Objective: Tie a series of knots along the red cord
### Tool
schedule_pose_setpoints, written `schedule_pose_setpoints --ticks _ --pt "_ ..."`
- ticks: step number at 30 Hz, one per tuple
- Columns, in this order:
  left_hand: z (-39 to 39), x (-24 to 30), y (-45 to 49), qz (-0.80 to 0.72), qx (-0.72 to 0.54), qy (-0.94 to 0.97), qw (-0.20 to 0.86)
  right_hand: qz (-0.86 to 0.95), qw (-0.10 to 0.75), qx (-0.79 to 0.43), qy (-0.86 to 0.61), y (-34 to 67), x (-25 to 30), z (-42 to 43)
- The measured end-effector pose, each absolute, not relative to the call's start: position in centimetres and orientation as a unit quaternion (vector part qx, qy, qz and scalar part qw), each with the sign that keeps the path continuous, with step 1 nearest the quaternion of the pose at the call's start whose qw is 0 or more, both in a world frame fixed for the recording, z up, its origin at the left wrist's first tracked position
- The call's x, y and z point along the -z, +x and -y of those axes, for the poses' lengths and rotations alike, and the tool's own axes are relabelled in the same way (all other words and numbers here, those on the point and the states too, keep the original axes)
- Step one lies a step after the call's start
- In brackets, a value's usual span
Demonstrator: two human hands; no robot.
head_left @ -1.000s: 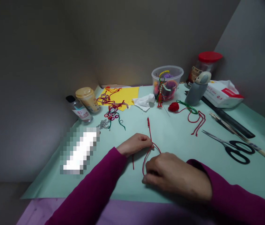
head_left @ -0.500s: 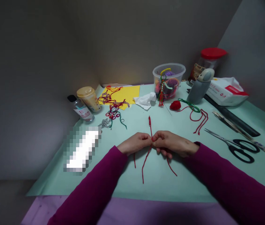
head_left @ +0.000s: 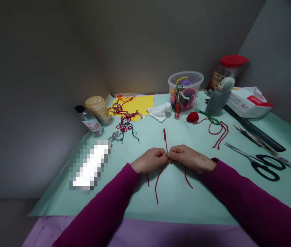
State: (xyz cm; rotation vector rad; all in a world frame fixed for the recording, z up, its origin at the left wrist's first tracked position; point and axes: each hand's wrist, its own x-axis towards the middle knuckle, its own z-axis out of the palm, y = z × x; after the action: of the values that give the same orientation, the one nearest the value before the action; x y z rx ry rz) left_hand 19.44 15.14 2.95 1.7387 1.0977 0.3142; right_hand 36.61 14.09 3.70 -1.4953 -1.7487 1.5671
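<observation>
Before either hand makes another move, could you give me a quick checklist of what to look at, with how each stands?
1. Left hand pinches the red cord: ok.
2. Right hand pinches it too, fingertips meeting the left's: ok.
3. Loose cord ends lie apart on the near side: ok, three show.
4. Cord snug between the fingertips: cannot tell, fingers hide it.
5. Scissors clear of both hands: ok, off to the right.
6. Red yarn ball apart from the held cord: ok.
</observation>
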Motion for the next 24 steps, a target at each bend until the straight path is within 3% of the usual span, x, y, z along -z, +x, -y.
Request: schedule_pose_setpoints --ticks 14,18,24 --pt "-11.5 -6.5 20.1 -0.473 -0.074 0.863 0.162 0.607 0.188 -0.545 -0.546 36.4 -3.7 -13.7" --pt "-8.9 -5.2 21.9 -0.398 -0.039 0.902 0.161 0.604 0.169 -0.55 -0.551 36.5 -3.4 -13.6" --pt "-7.4 -5.9 22.9 -0.281 -0.034 0.922 0.264 0.594 0.133 -0.568 -0.554 36.9 -2.7 -13.5"
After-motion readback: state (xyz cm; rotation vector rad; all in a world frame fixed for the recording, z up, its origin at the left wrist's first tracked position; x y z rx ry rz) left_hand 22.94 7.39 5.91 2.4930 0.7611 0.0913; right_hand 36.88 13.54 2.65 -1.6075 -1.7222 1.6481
